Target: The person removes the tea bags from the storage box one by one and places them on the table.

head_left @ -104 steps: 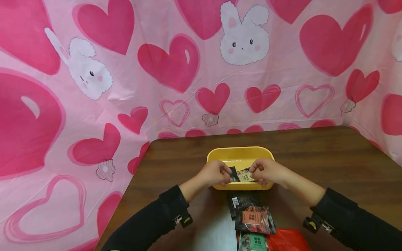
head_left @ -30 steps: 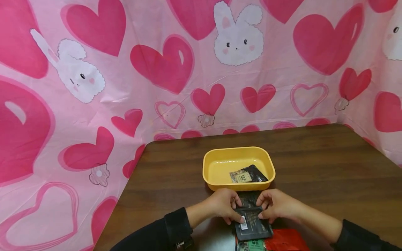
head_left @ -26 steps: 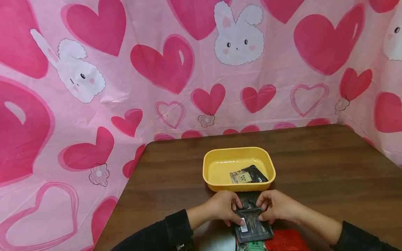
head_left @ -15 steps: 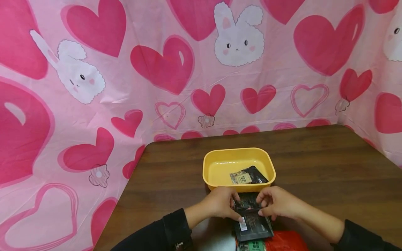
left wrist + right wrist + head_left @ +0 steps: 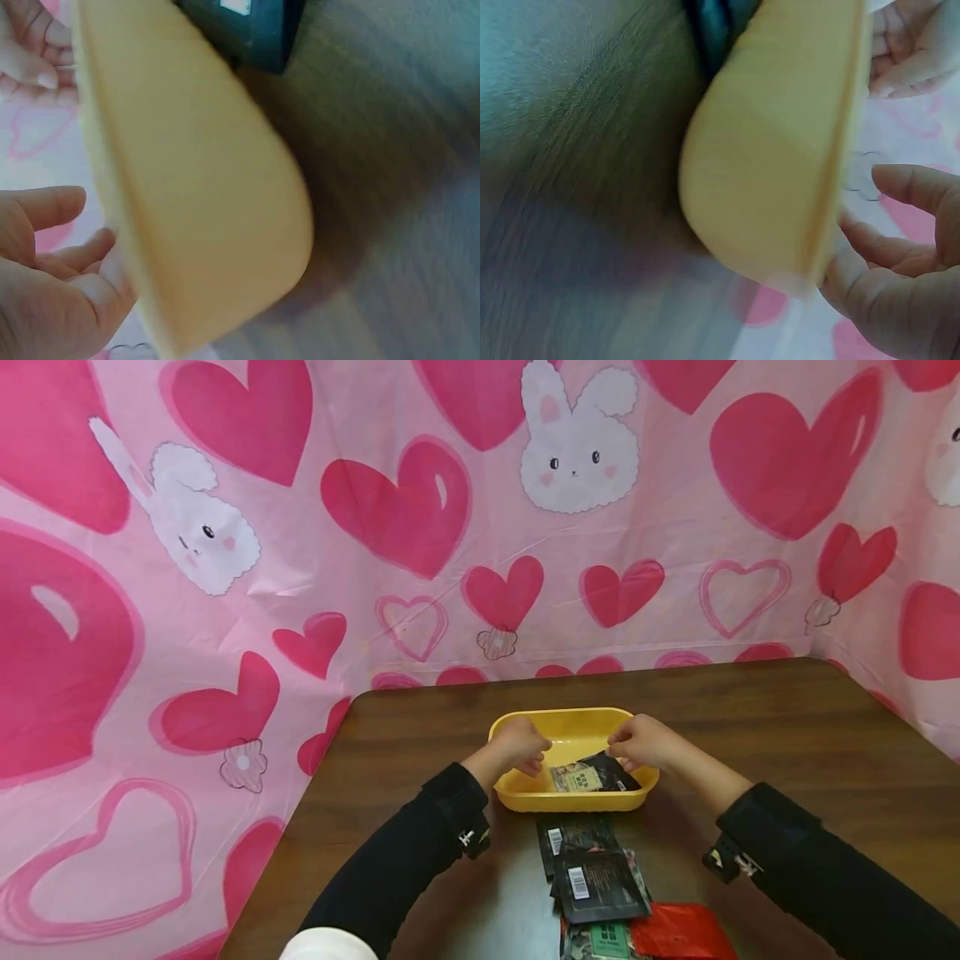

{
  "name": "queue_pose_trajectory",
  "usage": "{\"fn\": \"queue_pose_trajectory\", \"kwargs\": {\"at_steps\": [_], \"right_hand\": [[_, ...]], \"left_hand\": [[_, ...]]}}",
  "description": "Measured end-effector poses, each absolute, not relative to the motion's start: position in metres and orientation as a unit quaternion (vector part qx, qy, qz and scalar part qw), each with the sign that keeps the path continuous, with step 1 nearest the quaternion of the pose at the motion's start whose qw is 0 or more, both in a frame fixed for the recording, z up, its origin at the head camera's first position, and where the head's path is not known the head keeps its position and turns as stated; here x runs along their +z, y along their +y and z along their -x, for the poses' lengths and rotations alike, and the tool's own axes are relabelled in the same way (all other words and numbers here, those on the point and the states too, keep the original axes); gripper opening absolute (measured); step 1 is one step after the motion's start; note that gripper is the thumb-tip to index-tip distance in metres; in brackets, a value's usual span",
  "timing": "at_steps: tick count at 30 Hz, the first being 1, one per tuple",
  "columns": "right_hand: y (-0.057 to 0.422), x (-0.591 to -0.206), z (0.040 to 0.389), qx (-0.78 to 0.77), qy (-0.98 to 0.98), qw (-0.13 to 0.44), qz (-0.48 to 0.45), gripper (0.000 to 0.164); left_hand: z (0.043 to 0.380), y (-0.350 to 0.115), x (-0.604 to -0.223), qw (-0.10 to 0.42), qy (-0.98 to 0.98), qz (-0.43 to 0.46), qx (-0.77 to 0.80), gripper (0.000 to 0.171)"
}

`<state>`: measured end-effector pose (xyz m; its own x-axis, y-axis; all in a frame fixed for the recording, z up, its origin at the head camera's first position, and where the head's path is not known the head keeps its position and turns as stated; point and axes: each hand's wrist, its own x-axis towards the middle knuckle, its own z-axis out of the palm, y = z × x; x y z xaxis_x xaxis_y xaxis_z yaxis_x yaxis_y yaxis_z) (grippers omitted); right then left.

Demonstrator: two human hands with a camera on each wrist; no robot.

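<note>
My left hand (image 5: 521, 747) is over the left end of a yellow plastic basin (image 5: 525, 802), its fingers loosely bent with nothing between them. In the left wrist view a gap shows between my thumb and fingers beside the basin's rim. My right hand (image 5: 639, 743) is over the basin's right end; the right wrist view shows its thumb and fingers apart too. Inside the basin, a yellow-labelled packet (image 5: 577, 779) lies overlapping a black packet (image 5: 615, 774), close below my right fingertips. In front of the basin, a black packet with a barcode (image 5: 606, 889) lies face down on others.
Under and around it are another black packet (image 5: 573, 835), a green-labelled packet (image 5: 607, 939) and a red packet (image 5: 682, 933). They lie on a brown wooden table (image 5: 420, 760). Behind it hangs a pink cloth (image 5: 435, 410) with hearts and rabbits.
Both hands have let go of the barcoded black packet at the pile and moved forward, up over the basin. That packet stays on the pile; the packets in the basin lie as before.
</note>
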<state>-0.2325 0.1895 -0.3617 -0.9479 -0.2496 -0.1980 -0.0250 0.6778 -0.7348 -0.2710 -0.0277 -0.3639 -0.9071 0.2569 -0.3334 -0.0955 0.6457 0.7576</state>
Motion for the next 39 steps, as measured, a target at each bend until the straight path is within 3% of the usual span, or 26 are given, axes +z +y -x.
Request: {"fn": "queue_pose_trajectory", "kwargs": {"at_steps": [4, 8, 12, 13, 15, 19, 24, 27, 30, 39], "right_hand": [[0.178, -0.38, 0.248, -0.343, 0.923, 0.147, 0.091, 0.022], [0.168, -0.393, 0.253, -0.297, 0.942, 0.132, 0.087, 0.016], [0.164, -0.398, 0.253, -0.287, 0.948, 0.12, 0.074, 0.019], [0.164, -0.398, 0.252, -0.288, 0.947, 0.119, 0.071, 0.014], [0.165, -0.396, 0.251, -0.294, 0.946, 0.121, 0.064, 0.011], [0.168, -0.388, 0.249, -0.318, 0.94, 0.11, 0.056, 0.037], [0.171, -0.373, 0.243, -0.39, 0.915, 0.087, 0.05, 0.041], [0.175, -0.365, 0.236, -0.439, 0.894, 0.085, 0.044, 0.04], [0.179, -0.358, 0.227, -0.475, 0.874, 0.092, 0.045, 0.04], [0.189, -0.353, 0.198, -0.543, 0.829, 0.121, 0.053, 0.045]], "left_hand": [[0.272, -0.02, -0.378, 0.241, 0.864, -0.008, 0.442, 0.024], [0.266, -0.015, -0.387, 0.255, 0.85, 0.005, 0.46, 0.04], [0.261, -0.011, -0.391, 0.246, 0.84, 0.038, 0.481, 0.054], [0.261, -0.011, -0.391, 0.242, 0.834, 0.051, 0.493, 0.055], [0.26, -0.011, -0.392, 0.234, 0.818, 0.071, 0.52, 0.053], [0.261, -0.014, -0.389, 0.217, 0.789, 0.08, 0.569, 0.046], [0.259, -0.025, -0.371, 0.2, 0.791, 0.046, 0.577, 0.024], [0.257, -0.029, -0.36, 0.2, 0.796, 0.025, 0.57, 0.025], [0.254, -0.032, -0.352, 0.207, 0.782, 0.008, 0.587, 0.038], [0.228, -0.041, -0.342, 0.223, 0.756, -0.044, 0.614, 0.036]]}}
